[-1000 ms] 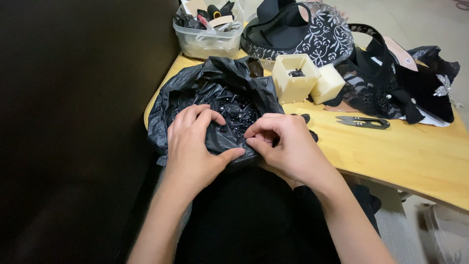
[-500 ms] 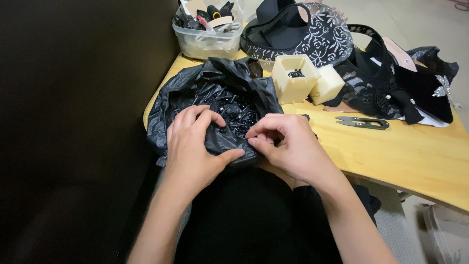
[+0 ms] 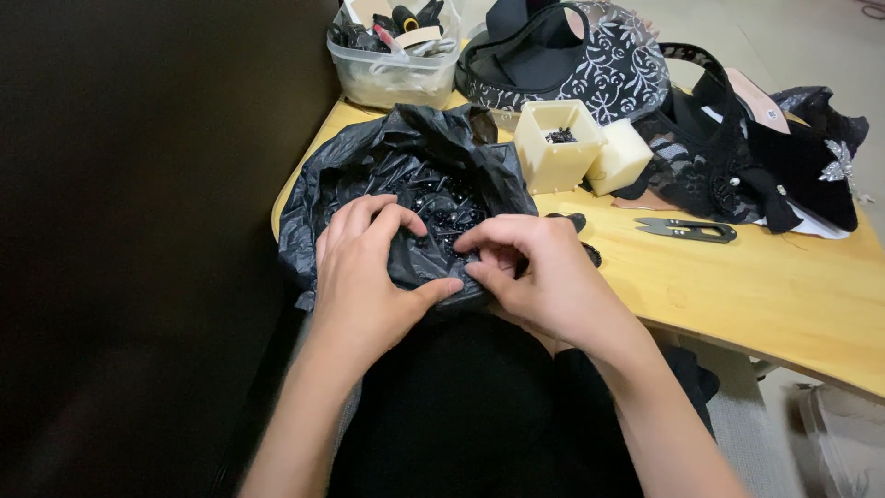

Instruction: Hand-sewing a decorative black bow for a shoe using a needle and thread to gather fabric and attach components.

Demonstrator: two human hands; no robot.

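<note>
Crinkled black plastic bag (image 3: 406,198) of small black beads sits open at near-left corner of pale wooden table (image 3: 756,295), just beyond lap. Left hand (image 3: 369,277) grips bag's front edge, thumb pressed beneath, as half a second ago. Right hand (image 3: 535,277) has curled tighter, fingertips now pinched at bag's near rim; what they pinch cannot tell. Cream hexagonal box (image 3: 556,148) holds few dark beads. Clear plastic tub (image 3: 396,74) holds mixed oddments. Black thread snips (image 3: 687,229) lie to right.

Wooden table (image 3: 765,286) (pale) bears black bag (image 3: 406,184), snips (image 3: 687,229), cream boxes (image 3: 558,148).
</note>
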